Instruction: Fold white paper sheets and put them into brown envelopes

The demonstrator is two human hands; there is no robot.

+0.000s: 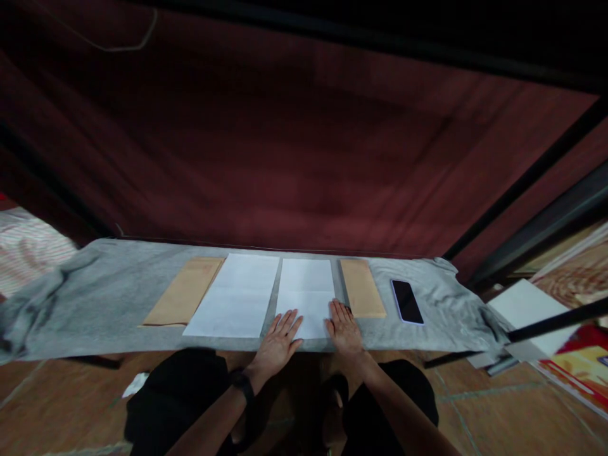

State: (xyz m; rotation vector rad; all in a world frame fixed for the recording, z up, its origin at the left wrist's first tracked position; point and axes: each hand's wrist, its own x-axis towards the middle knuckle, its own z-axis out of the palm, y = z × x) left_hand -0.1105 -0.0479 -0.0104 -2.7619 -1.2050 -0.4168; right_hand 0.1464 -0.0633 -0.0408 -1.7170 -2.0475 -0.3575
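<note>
Two white paper sheets lie side by side on a grey cloth, each with a faint crease across it. My left hand [279, 342] rests flat with fingers stretched out on the lower left corner of the right-hand sheet [306, 282]. At that sheet's lower right edge lies my right hand [344, 326], fingers extended, its outer side close to a small brown envelope [362, 288]. The larger white sheet [237, 294] is left of my left hand. Its left edge borders a larger brown envelope [185, 291]. Neither hand grips anything.
A dark phone with a pale edge [407, 301] lies on the grey cloth [118, 285] at the right. Behind hangs a dark red fabric [285, 158], framed by black bars. White boards [536, 313] and a colourful package [579, 373] stand at the far right. Tiled floor shows below.
</note>
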